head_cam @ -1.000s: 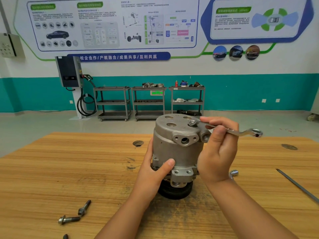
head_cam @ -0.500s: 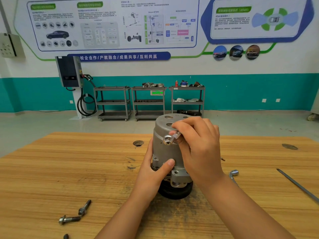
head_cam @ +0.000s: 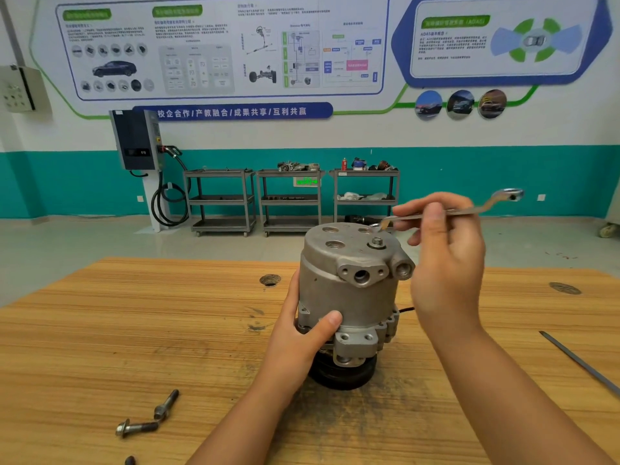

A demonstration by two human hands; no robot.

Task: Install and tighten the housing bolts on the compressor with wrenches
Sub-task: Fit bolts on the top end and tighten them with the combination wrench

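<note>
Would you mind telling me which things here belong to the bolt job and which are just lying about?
Job: compressor, bolt on its top, wrench held by the right hand, left hand gripping its side, loose bolts on the table.
Lying about: thin metal bar at the table's right; shelf carts, wall charger.

Bright even indoor light, soft shadows, wide-angle edge distortion

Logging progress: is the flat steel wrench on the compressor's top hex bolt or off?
Off: the right hand holds the flat steel wrench clear of the hex bolt, whose head shows.
</note>
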